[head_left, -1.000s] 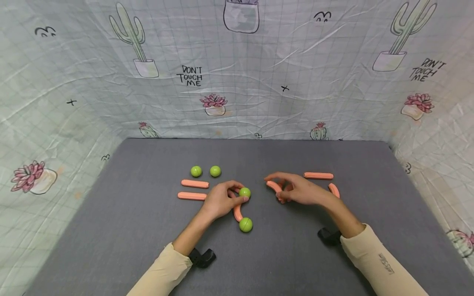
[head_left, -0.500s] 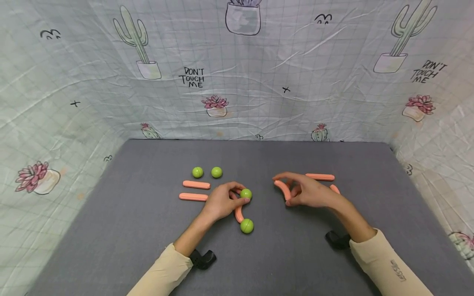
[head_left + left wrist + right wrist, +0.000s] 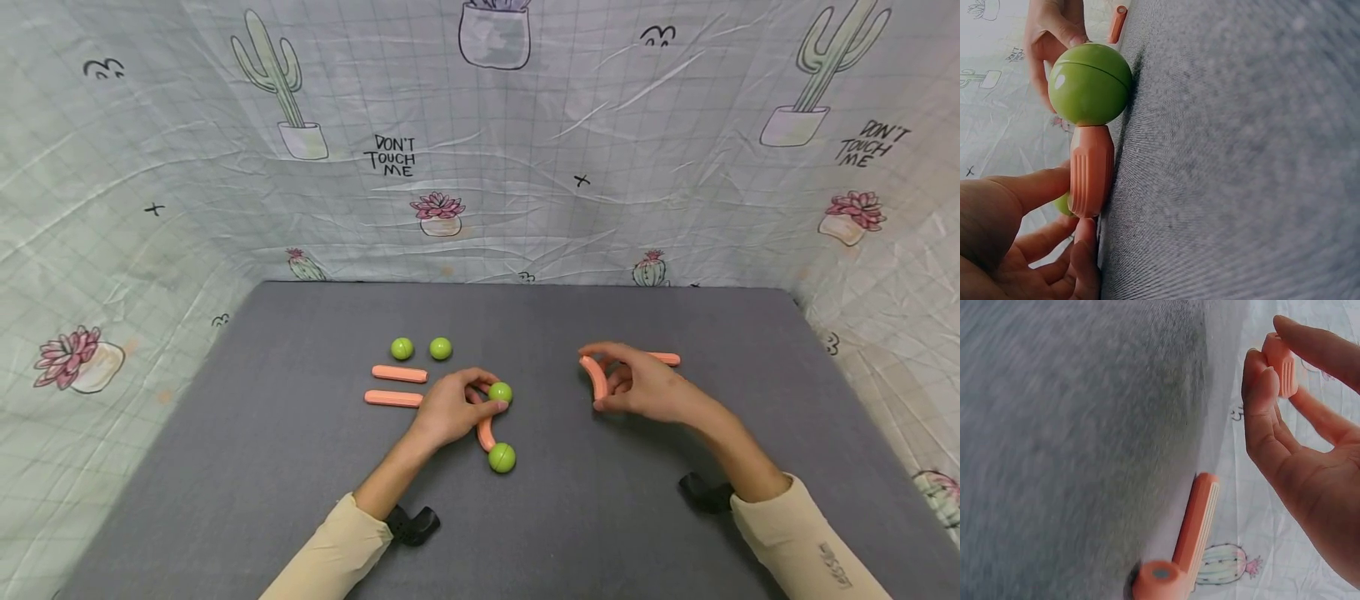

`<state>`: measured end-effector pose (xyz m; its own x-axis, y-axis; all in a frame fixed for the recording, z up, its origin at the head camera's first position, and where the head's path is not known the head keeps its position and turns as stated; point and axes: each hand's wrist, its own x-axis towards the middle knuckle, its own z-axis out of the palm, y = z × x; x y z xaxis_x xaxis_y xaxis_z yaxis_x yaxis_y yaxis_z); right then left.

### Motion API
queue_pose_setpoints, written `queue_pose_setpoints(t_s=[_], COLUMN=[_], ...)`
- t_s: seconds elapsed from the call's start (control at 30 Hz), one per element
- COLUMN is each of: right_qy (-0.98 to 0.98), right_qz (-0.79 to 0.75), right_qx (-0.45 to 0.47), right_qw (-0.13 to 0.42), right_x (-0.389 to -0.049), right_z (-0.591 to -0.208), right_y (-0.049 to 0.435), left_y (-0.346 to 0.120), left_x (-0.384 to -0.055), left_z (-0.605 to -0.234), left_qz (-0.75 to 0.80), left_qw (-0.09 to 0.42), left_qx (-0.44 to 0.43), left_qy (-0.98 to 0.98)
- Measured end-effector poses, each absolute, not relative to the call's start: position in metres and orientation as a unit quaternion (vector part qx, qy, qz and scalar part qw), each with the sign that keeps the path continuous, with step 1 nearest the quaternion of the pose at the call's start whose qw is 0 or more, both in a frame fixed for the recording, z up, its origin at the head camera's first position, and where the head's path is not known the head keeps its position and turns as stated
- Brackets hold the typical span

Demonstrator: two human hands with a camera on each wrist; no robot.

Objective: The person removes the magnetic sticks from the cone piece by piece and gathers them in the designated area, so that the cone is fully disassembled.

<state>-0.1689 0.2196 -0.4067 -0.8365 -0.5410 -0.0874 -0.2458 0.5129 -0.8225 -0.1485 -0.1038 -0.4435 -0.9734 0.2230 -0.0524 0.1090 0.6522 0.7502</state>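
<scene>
My left hand [image 3: 453,406] pinches a green ball [image 3: 500,393] between thumb and fingers at the far end of a curved orange rod [image 3: 486,433]. At that rod's near end sits a second green ball [image 3: 502,457], which touches it in the left wrist view. Raised off the table, another curved orange rod [image 3: 595,379] is pinched by its two ends in my right hand [image 3: 645,387]. The left wrist view shows the near ball [image 3: 1090,84] large, with the ridged rod [image 3: 1091,172] below it. The pinched ball is mostly hidden there.
Two straight orange rods [image 3: 400,374] and two green balls [image 3: 402,348] lie left of my left hand. Beyond the right hand lies a straight rod [image 3: 666,359]; a further orange rod [image 3: 1160,581] shows its end hole. Printed cloth [image 3: 525,225] walls the grey table [image 3: 570,533].
My right hand has moved right with the curved orange rod, turning it more upright in view and covering the curved rod behind. The left hand stays at its ball and rod.
</scene>
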Motion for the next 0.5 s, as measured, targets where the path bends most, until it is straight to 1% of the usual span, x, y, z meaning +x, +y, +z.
queue_pose_setpoints(t_s=[0.13,0.3,0.5], right_qy=[0.858,0.886,0.906], right_qz=[-0.435,-0.393,-0.359], right_qx=[-0.228,-0.216,-0.204], right_qw=[0.149,0.112,0.09], right_x=[-0.167,-0.165,-0.16], right_z=[-0.406,-0.407,-0.405], right_y=[0.226,0.234,0.244], left_y=[-0.104,-0.104,-0.104], left_x=[-0.148,-0.148,-0.148], left_z=[-0.443,-0.443,-0.443], left_qz=[0.407,0.406,0.404], left_qw=[0.07,0.071,0.069], left_qx=[0.09,0.091,0.093], left_qy=[0.906,0.907,0.907])
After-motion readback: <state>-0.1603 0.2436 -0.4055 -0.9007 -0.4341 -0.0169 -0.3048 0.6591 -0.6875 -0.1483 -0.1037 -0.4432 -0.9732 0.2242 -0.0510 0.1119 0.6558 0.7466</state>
